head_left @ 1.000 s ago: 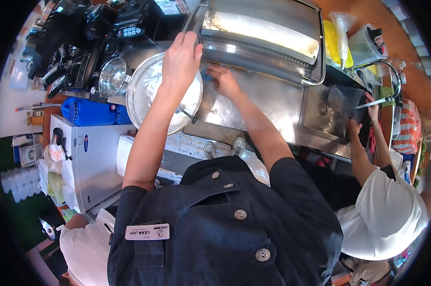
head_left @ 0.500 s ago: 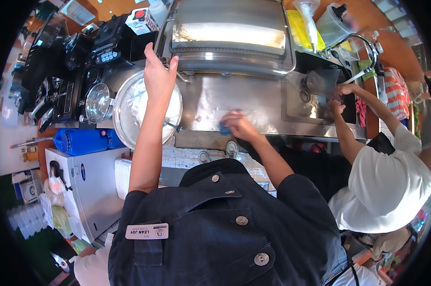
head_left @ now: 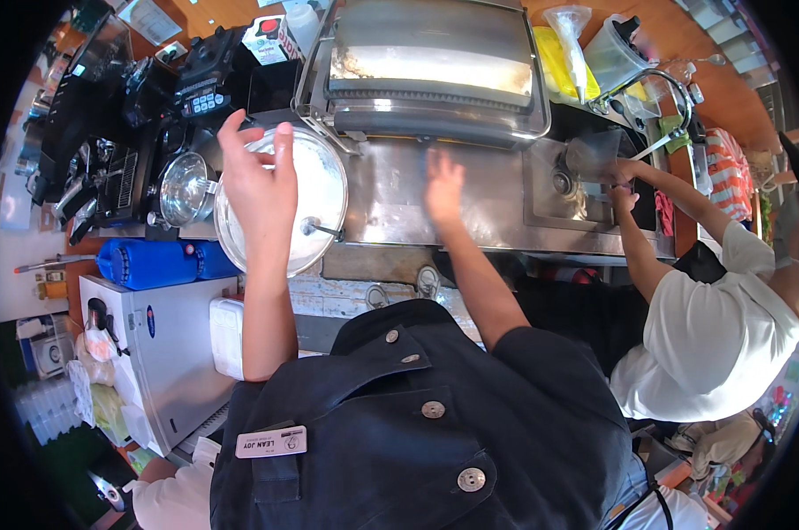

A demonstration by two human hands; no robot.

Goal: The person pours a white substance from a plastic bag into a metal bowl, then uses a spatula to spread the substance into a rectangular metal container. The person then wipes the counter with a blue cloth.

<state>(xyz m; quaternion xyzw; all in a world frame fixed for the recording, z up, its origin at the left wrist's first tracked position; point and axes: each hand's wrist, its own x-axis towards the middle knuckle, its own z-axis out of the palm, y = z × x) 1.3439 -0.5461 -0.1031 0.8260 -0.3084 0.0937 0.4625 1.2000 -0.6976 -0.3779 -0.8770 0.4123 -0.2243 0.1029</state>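
Note:
My left hand [head_left: 262, 181] hovers over a large round silvery lid or pan [head_left: 324, 190], its fingers apart and slightly curled, with nothing seen in them. A short dark-tipped handle [head_left: 320, 229] shows on the round piece. My right hand [head_left: 445, 187] is over the stainless steel counter [head_left: 386, 199], in front of the closed press grill [head_left: 430, 75]. Its stretched fingers are smeared by motion, and I cannot tell whether anything is under the palm.
To the right, a co-worker's hands [head_left: 624, 181] are at the sink [head_left: 545, 208] beside a curved tap [head_left: 682, 110]. A glass bowl [head_left: 185, 190] stands left of the round piece. Blue containers [head_left: 147, 263] rest on a white cabinet [head_left: 174, 353] at lower left.
My right hand has moved up toward the grill; the blue cloth or sponge in it is out of sight now. My left hand has shifted left and down, away from the grill's side.

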